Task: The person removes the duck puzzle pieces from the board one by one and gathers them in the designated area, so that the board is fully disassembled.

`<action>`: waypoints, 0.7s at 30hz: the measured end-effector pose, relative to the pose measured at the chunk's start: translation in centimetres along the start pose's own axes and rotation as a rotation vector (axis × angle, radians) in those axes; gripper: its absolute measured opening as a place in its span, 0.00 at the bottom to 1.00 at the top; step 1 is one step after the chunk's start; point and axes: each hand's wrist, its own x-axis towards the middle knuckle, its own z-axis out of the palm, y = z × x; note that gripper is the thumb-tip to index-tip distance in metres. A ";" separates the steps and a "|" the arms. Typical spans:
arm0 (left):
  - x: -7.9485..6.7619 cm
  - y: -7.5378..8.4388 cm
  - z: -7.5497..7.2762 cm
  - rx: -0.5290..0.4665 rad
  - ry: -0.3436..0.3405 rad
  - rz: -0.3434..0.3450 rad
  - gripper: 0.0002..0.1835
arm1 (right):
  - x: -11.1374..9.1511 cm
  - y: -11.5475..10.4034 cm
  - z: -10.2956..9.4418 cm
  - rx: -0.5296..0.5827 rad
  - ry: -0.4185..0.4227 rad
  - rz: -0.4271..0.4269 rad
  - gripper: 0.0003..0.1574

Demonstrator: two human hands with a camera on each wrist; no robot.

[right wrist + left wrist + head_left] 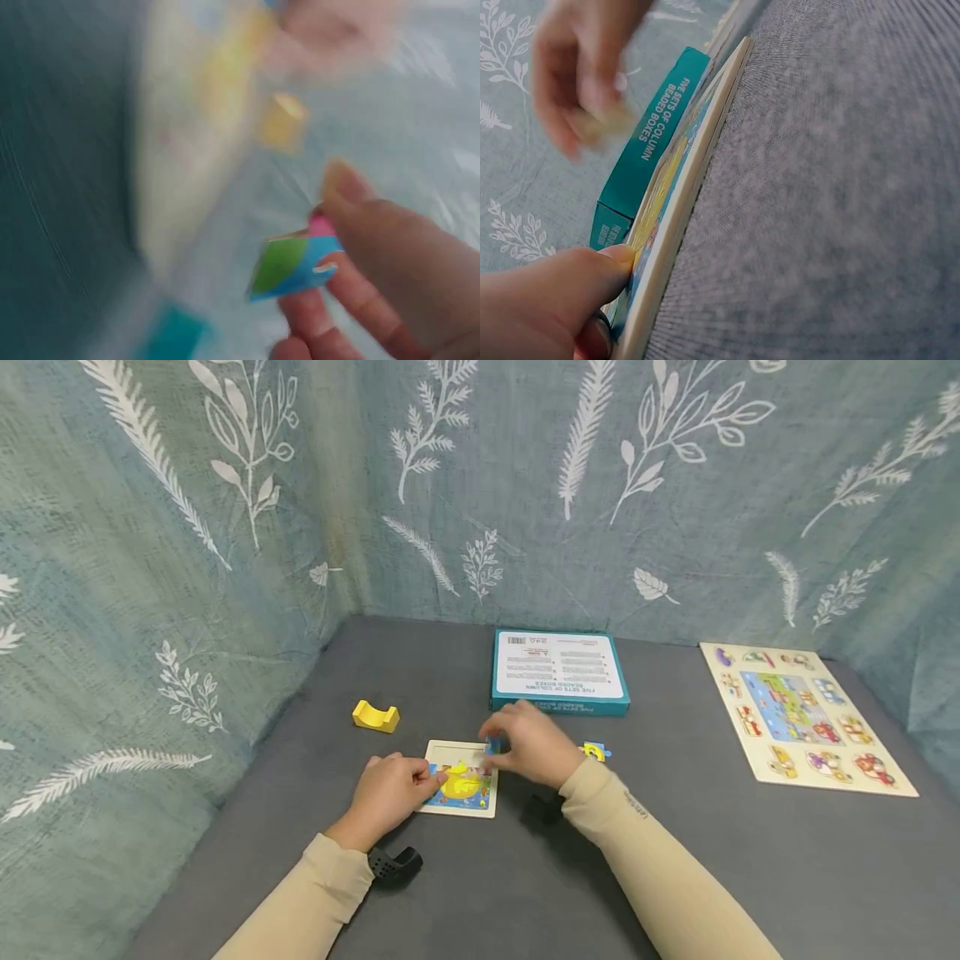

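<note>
A small wooden jigsaw tray (459, 753) lies flat on the table, with a yellow picture on blue filling its near part; its far strip shows bare wood. My left hand (384, 797) grips the tray's left edge, thumb pressed on top in the left wrist view. Above the tray's right far corner is my right hand (534, 745), pinching a jigsaw piece (289, 264) between thumb and fingers. That piece is blue and green with a bit of pink. Another jigsaw piece (596, 750), yellow and blue, lies just right of the right hand, partly hidden by it.
A yellow block with a curved hollow (375, 718) sits left of the tray. Behind stands a teal and white box (560, 664). A large wooden picture board (768, 760) lies at the far right. Patterned cloth (465, 460) hangs at the table's back and sides.
</note>
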 end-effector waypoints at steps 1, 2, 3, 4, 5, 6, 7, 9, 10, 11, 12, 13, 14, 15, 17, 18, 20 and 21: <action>0.1 0.0 0.0 -0.006 0.005 0.008 0.29 | -0.3 0.5 -1.3 0.038 0.022 0.013 0.22; 0.2 0.0 0.1 -0.013 0.011 0.016 0.29 | -0.8 1.0 -2.7 0.072 0.045 0.035 0.23; 0.2 0.0 0.1 -0.019 0.014 0.021 0.29 | -1.4 1.7 -4.0 0.097 0.065 0.064 0.24; 0.1 0.0 0.0 -0.024 0.018 0.022 0.29 | -2.0 2.4 -5.3 0.116 0.075 0.095 0.24; 0.0 -0.1 0.0 -0.030 0.018 0.018 0.29 | -2.7 3.2 -6.5 0.125 0.074 0.127 0.24; -0.2 -0.1 -0.1 -0.032 0.014 0.007 0.29 | -3.5 4.1 -7.3 0.117 0.065 0.146 0.23; -0.3 -0.2 -0.2 -0.026 0.008 0.000 0.29 | -4.4 5.0 -8.0 0.094 0.055 0.163 0.22; -0.6 -0.3 -0.5 -0.013 -0.006 -0.022 0.29 | -6.0 6.8 -8.5 0.031 0.025 0.188 0.19; -0.7 -0.4 -0.7 -0.008 -0.010 -0.028 0.29 | -6.8 7.7 -8.5 0.006 0.009 0.193 0.17; -0.7 -0.4 -0.7 -0.004 -0.016 -0.032 0.29 | -7.5 8.4 -8.4 -0.017 -0.007 0.195 0.15; -0.7 -0.4 -0.8 0.000 -0.022 -0.032 0.28 | -8.2 9.1 -8.1 -0.039 -0.023 0.197 0.14; -0.6 -0.4 -0.8 0.000 -0.026 -0.027 0.28 | -8.8 9.7 -7.8 -0.053 -0.034 0.193 0.14; -0.6 -0.4 -0.8 -0.003 -0.030 -0.026 0.28 | -9.3 10.1 -7.5 -0.059 -0.045 0.188 0.13; -0.5 -0.3 -0.8 -0.005 -0.035 -0.023 0.27 | -9.8 10.5 -7.2 -0.069 -0.054 0.181 0.12; -0.4 -0.1 -0.8 -0.006 -0.050 -0.018 0.27 | -10.5 11.0 -6.7 -0.084 -0.061 0.166 0.11; -0.3 0.0 -0.7 -0.007 -0.060 -0.018 0.26 | -10.8 11.2 -6.5 -0.093 -0.057 0.167 0.11; -0.1 0.4 -0.5 -0.008 -0.080 -0.015 0.26 | -11.4 11.4 -6.4 -0.112 -0.048 0.184 0.09; 0.1 0.6 -0.3 -0.006 -0.088 -0.011 0.26 | -11.7 11.6 -6.5 -0.121 -0.044 0.197 0.09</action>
